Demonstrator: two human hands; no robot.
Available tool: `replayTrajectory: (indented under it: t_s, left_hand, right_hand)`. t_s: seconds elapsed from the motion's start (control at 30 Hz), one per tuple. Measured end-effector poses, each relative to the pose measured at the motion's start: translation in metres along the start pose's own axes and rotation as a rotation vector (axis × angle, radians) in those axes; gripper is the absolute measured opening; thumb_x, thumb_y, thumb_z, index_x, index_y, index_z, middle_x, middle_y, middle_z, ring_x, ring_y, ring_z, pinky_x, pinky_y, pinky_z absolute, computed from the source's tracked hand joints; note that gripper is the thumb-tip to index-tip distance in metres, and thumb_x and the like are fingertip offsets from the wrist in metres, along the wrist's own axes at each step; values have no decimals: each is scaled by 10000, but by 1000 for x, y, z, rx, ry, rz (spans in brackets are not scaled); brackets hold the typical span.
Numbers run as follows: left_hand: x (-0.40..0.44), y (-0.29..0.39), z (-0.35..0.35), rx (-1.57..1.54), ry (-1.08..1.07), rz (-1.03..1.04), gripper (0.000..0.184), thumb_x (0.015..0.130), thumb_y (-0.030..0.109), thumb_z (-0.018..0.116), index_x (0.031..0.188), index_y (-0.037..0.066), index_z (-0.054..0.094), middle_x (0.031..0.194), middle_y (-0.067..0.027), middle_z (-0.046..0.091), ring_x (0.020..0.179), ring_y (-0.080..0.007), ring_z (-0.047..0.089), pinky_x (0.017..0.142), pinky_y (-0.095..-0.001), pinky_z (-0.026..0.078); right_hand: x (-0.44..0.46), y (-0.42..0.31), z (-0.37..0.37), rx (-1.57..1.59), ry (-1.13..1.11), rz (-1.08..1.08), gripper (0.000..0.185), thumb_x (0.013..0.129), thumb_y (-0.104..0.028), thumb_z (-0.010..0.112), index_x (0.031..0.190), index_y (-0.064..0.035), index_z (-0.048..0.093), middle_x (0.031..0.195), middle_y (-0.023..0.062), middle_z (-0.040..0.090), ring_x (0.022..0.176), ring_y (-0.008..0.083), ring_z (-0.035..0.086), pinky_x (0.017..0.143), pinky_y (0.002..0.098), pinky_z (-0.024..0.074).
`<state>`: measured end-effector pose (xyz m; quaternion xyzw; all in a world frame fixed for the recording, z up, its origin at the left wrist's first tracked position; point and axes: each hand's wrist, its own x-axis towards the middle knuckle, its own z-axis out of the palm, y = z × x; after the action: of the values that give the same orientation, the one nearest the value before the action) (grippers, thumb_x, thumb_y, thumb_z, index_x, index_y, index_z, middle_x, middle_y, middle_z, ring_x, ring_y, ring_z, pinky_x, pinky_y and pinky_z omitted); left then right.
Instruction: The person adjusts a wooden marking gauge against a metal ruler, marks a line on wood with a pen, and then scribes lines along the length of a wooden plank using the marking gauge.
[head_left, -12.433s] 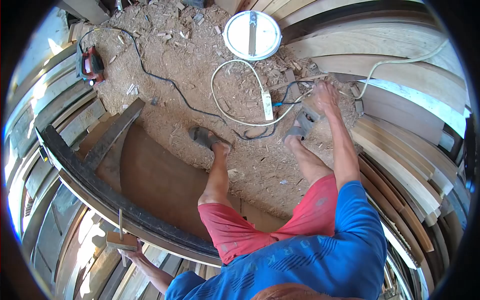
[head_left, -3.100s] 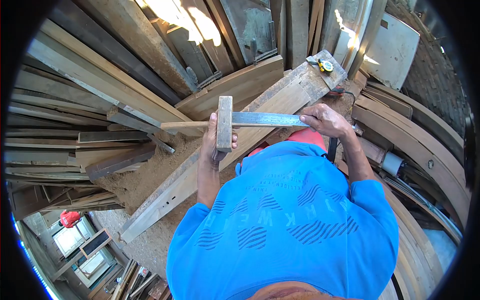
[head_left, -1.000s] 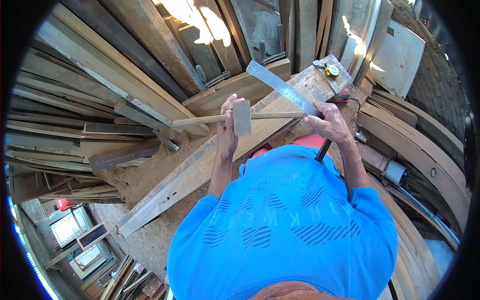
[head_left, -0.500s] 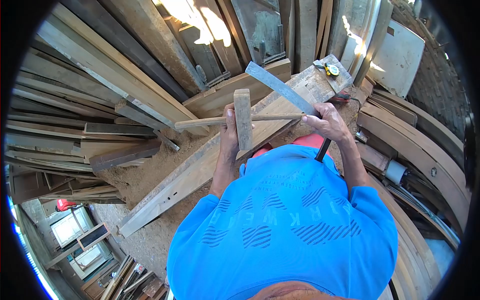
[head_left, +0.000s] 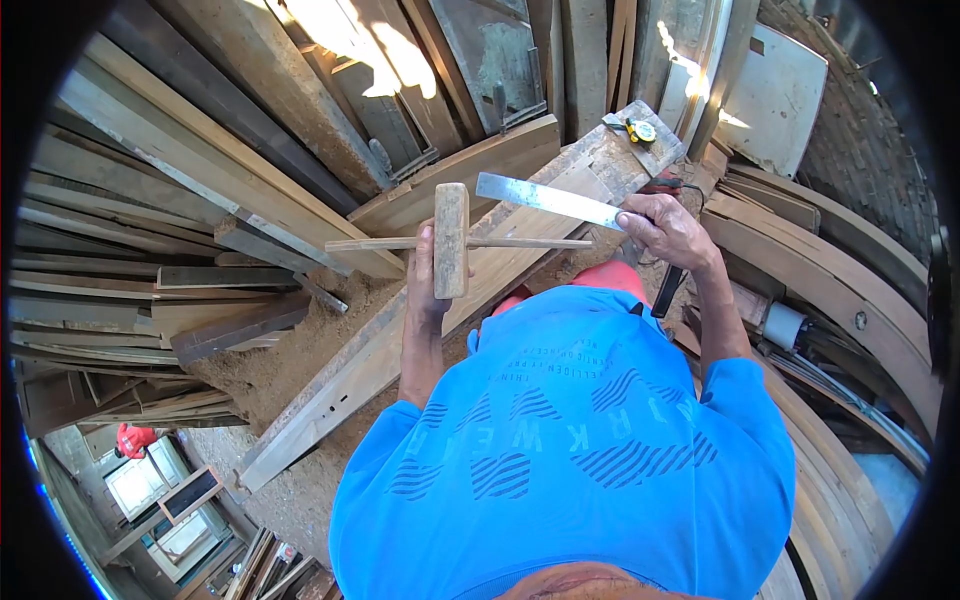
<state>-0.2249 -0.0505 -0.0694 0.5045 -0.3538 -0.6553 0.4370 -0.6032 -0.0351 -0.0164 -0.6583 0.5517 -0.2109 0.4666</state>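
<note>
near the middle of the frame, the metal rule (head_left: 545, 198) has swung flatter, and the right hand (head_left: 668, 232) has come off the tip of the rod (head_left: 530, 243), leaving that end free. right thumb and fingers pinch the rule; the left hand (head_left: 425, 285) curls behind the wooden block (head_left: 451, 240), fingers partly hidden.

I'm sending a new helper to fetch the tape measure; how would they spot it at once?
Find the long wooden bench slanting across the view. Follow it to its upper right end, past the metal blade in the right hand. There lies the tape measure, its rounded yellow-and-black case with a pale face standing out from the dull wood.
</note>
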Motion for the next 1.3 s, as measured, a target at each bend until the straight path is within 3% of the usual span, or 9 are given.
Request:
replayTrajectory:
  t_s: [0.17, 0.3, 0.37, 0.53, 0.67, 0.87, 0.97, 1.2, 1.3]
  left_hand:
    - [-4, 3, 3, -55, 26, -36, 555, 1094, 515, 403, 1403, 83, 560, 1057, -72, 660, 898, -155, 699, 609, -321, 657]
    - [-3, -4, 1, 60, 8, 77, 563, 1093, 521, 399, 1417, 86, 549, 1068, -89, 663, 900, -176, 699, 635, -338, 653]
    - [3, -4, 0, -109, 11, -67, 575, 1097, 525, 382, 1438, 88, 537, 1086, -122, 671, 892, -213, 700, 666, -359, 644]
    - [-2, 9, 13, 57, 8, 7, 573, 1099, 526, 377, 1422, 85, 549, 1059, -106, 666, 865, -183, 691, 646, -332, 626]
    - [0, 3, 11, 41, -22, 34, 575, 1100, 518, 374, 1459, 93, 522, 1095, -93, 654, 884, -159, 686, 648, -321, 623]
    - [0, 5, 16, -50, -85, 94, 567, 1125, 410, 359, 1642, 180, 328, 1514, -113, 519, 1081, -139, 636, 692, -268, 600]
    - [-1, 9, 19, -65, -133, 114, 588, 1127, 383, 353, 1664, 161, 267, 1562, -120, 483, 1072, -132, 636, 681, -265, 593]
    - [1, 10, 22, -44, -138, 108, 574, 1141, 350, 377, 1627, 47, 332, 1586, -98, 477, 1333, -163, 543, 1064, -316, 483]
    - [1, 10, 24, 3, -63, 165, 534, 1141, 308, 415, 1599, 33, 386, 1570, -100, 498, 1384, -167, 508, 1129, -326, 433]
  right_hand:
    - [1, 1, 3, 43, -13, 73, 292, 1024, -285, 639, 943, -5, 644, 726, 42, 543, 678, 147, 521, 634, 340, 445]
    - [10, 5, 21, 129, 61, 1, 461, 916, -424, 771, 1019, 12, 664, 808, 64, 571, 770, 155, 536, 691, 359, 455]
    - [13, -3, 26, 138, 30, 15, 467, 912, -428, 775, 1011, 15, 669, 794, 58, 575, 759, 149, 536, 682, 355, 455]
    - [21, -11, 37, 244, -34, 26, 410, 900, -373, 789, 898, 22, 683, 684, 18, 554, 653, 125, 514, 604, 330, 434]
    - [24, -1, 35, 226, -60, 1, 347, 922, -308, 773, 932, 35, 723, 739, 65, 687, 687, 142, 628, 632, 340, 503]
    - [28, 16, 44, 307, -16, -7, 328, 919, -306, 766, 864, 13, 713, 720, 40, 657, 667, 110, 593, 595, 321, 473]
    - [28, 14, 41, 274, -21, 8, 337, 922, -328, 760, 840, -5, 710, 721, 35, 664, 654, 101, 585, 584, 313, 459]
    - [27, 26, 41, 309, -9, 46, 339, 935, -346, 741, 819, -29, 710, 695, 27, 679, 639, 91, 579, 564, 296, 435]
    - [23, 17, 38, 356, -14, 99, 326, 945, -337, 732, 836, -30, 712, 686, 27, 685, 625, 85, 567, 556, 288, 424]
